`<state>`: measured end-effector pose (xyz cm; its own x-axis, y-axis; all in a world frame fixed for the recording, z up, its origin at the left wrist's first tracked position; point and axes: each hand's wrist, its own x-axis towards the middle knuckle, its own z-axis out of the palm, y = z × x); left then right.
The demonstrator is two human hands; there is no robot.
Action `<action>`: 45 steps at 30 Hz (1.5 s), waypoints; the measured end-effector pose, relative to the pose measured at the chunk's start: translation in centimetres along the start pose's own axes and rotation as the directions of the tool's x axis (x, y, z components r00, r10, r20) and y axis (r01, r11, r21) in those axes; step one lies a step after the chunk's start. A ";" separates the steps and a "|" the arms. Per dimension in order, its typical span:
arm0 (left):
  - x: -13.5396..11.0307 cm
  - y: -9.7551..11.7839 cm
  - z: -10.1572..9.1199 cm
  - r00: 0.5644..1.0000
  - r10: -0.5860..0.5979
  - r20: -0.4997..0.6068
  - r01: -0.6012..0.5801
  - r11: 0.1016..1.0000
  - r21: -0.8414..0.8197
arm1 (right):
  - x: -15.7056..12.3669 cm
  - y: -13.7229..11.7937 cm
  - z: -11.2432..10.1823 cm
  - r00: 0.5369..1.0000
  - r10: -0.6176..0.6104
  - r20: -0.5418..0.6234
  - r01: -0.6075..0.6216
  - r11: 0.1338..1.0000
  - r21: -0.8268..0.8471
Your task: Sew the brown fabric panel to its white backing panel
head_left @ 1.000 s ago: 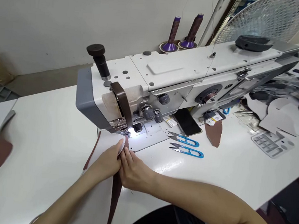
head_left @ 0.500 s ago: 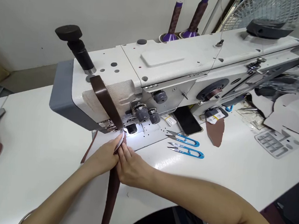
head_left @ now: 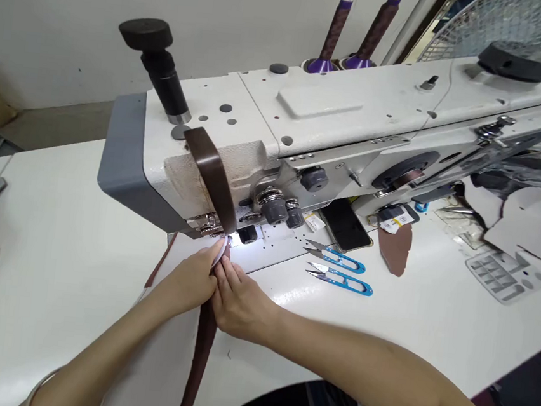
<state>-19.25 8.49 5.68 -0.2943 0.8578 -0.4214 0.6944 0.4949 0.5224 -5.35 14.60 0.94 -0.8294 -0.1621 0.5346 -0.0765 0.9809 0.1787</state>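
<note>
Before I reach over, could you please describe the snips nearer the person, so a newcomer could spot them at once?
Start at the white sewing machine, then find the black phone partly hidden by it. Come toward the right forearm, past the far snips, to the near snips. Both have blue handles, but the near snips lie farther from the phone.

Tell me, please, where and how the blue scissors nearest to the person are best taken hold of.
Probably by the closed handle end, from the person's right: it points that way, while the bare blades spread apart, pointing left.
</note>
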 end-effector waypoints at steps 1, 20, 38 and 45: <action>0.0 0.0 0.0 1.000 0.000 -0.001 0.000 1.000 0.000 | 0.0 0.0 0.0 1.000 -0.001 0.006 0.001 1.000 -0.001; -0.3 -0.1 0.4 0.999 -0.021 -0.043 0.019 0.998 -0.058 | 0.0 0.0 0.2 0.998 0.029 -0.054 -0.027 0.998 0.048; -1.7 1.0 1.1 0.994 0.022 -0.109 -0.022 1.000 -0.001 | -0.3 -0.4 -0.3 0.997 0.006 -0.081 -0.006 1.000 0.000; -1.1 1.0 0.6 0.997 0.057 -0.055 -0.061 0.995 -0.077 | -0.2 -0.4 -0.1 0.997 -0.003 -0.074 0.002 1.000 -0.021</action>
<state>-17.83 7.91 6.22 -0.2897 0.8911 -0.3492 0.6586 0.4504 0.6028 -5.09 14.21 0.84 -0.7860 -0.1729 0.5936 -0.0663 0.9781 0.1971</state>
